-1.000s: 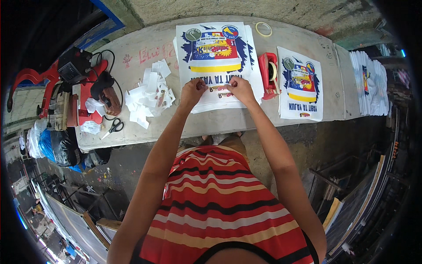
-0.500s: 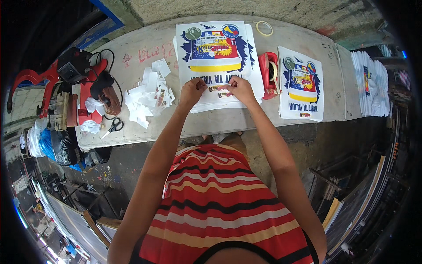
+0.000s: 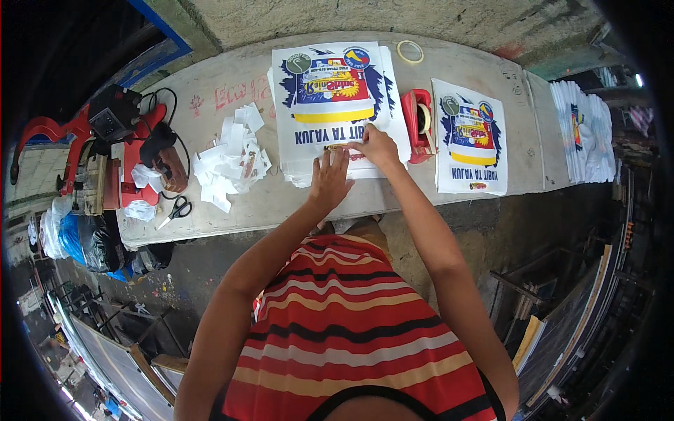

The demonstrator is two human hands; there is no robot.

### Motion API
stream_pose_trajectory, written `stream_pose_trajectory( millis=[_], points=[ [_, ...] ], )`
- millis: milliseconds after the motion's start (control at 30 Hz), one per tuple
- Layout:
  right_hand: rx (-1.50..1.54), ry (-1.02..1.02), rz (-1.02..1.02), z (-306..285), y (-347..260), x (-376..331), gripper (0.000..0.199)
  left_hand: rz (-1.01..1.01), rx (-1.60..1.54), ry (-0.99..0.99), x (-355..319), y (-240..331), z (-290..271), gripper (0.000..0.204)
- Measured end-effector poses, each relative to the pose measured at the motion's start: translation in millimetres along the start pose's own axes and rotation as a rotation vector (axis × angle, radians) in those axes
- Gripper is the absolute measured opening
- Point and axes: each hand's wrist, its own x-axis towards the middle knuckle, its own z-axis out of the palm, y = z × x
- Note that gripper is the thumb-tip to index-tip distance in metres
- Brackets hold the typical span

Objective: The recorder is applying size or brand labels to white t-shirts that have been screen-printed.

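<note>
A stack of white sheets (image 3: 284, 149) with a blue, yellow and red print lies on the table in front of me. My left hand (image 3: 331, 179) rests flat on the stack's near edge, fingers stretched out and apart. Just right of it, my right hand (image 3: 377, 148) is bent at the fingers, with thumb and index close together over the print's lower part. Between the two hands shows a small printed strip (image 3: 335, 149). Whatever the right fingertips pinch is too small to make out. A red tape dispenser (image 3: 414, 126) stands right of the stack.
Another printed stack (image 3: 472, 168) lies right of the dispenser, and folded white pieces (image 3: 593, 140) farther right. A tape roll (image 3: 410, 51) is at the back. To the left are white paper scraps (image 3: 228, 158), scissors (image 3: 177, 210) and a red press-like machine (image 3: 133, 158).
My left hand has gone from a pinch to lying flat with fingers spread, nearer the middle of the stack. The sheet's near edge now lies flatter. My right hand stays near the lower print.
</note>
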Motion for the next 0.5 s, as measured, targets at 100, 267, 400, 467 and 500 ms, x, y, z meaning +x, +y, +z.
stream_pose_trajectory(
  millis=[100,267,400,467,500],
  points=[
    [-0.043,0.096,-0.084,-13.3,17.1,-14.8,0.040,0.007,0.000,-0.010,1.6,4.9,5.9,0.084],
    [0.367,0.603,-0.112,-75.1,70.6,-44.4,0.027,-0.037,-0.022,-0.051,4.7,3.9,-8.9,0.082],
    [0.127,0.587,-0.036,-97.3,149.7,-52.3,0.027,-0.012,-0.004,-0.056,9.2,11.0,-7.2,0.082],
    [0.147,0.474,-0.062,-98.4,143.7,-53.4,0.028,-0.016,0.011,-0.056,6.4,7.9,-3.9,0.082],
    [0.167,0.359,-0.086,-98.9,141.1,-54.4,0.029,-0.017,0.019,-0.037,4.5,6.7,-2.4,0.083]
  ],
)
